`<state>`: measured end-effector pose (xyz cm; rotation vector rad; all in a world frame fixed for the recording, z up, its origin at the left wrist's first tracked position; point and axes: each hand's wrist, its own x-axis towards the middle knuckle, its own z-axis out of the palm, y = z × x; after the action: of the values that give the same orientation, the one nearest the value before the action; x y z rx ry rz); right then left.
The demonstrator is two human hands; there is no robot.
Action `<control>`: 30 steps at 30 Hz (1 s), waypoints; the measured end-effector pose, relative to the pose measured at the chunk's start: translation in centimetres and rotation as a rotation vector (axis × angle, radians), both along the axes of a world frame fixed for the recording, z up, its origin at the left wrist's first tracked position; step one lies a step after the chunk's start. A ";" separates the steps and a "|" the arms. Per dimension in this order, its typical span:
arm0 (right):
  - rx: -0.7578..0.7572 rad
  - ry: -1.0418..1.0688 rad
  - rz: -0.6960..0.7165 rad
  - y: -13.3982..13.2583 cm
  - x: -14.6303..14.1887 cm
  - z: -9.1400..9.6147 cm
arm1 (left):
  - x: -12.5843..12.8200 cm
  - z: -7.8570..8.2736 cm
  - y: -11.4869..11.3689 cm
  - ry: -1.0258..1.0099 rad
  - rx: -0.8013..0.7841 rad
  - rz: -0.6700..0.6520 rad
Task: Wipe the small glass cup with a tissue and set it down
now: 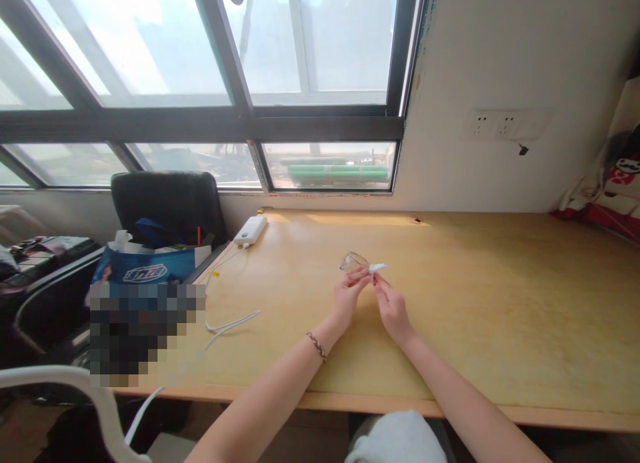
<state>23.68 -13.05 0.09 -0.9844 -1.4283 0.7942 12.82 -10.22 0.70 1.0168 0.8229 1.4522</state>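
Hands (346, 296) (393, 310) holding clear item (353, 261), white piece (379, 267) | mid-desk (500, 303) | powerbank (251, 230): left edge

Nothing I can read for sure from here. Closest is the blue bag (186, 260) on the L: pale lettering in an oval logo (145, 272) on its front, approx. a few chars, too blurry to spell out. White pwr bank (251, 230) on the bench (475, 303) has a tiny dark mark, illegible. Printed fabric (607, 190), far R, w/ red emblem (621, 176); can't make out wording.
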 end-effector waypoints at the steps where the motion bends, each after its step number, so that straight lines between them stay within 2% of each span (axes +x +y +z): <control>1: 0.086 -0.135 -0.019 -0.3 -0.2 0.2 | 0.0 -0.1 0.1 -0.103 -0.047 -0.027; 3: 0.220 -0.351 -0.028 -0.6 -0.7 0.5 | -0.1 -0.2 0.3 -0.286 -0.119 -0.090; 6: 0.317 -0.525 -0.052 -0.6 -0.9 0.6 | 0.0 -0.2 0.4 -0.432 -0.174 -0.191; 9: 0.319 -0.525 -0.140 0.0 -0.4 0.2 | 0.0 0.0 0.4 -0.545 -0.190 -0.272; 13: 0.241 -0.387 -0.224 0.4 0.7 -0.2 | -0.3 0.5 0.6 -0.652 -0.191 -0.357; 17: 0.255 -0.318 -0.222 0.3 1.0 0.2 | -0.7 0.2 0.9 -0.646 -0.317 -0.414; 22: 0.235 -0.330 -0.180 0.2 0.9 1.0 | -0.3 -0.9 0.8 -0.561 -0.437 -0.445; 25: 0.278 -0.401 -0.114 0.0 1.0 1.4 | -0.1 -1.4 0.9 -0.516 -0.443 -0.421; 30: 0.473 -0.636 0.045 -1.0 0.4 1.8 | -0.2 -2.5 1.5 -0.478 -0.337 -0.292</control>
<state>24.11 -14.02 1.91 -0.8638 -2.0666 0.1371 12.66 -8.74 -1.77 0.4801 0.5190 1.1847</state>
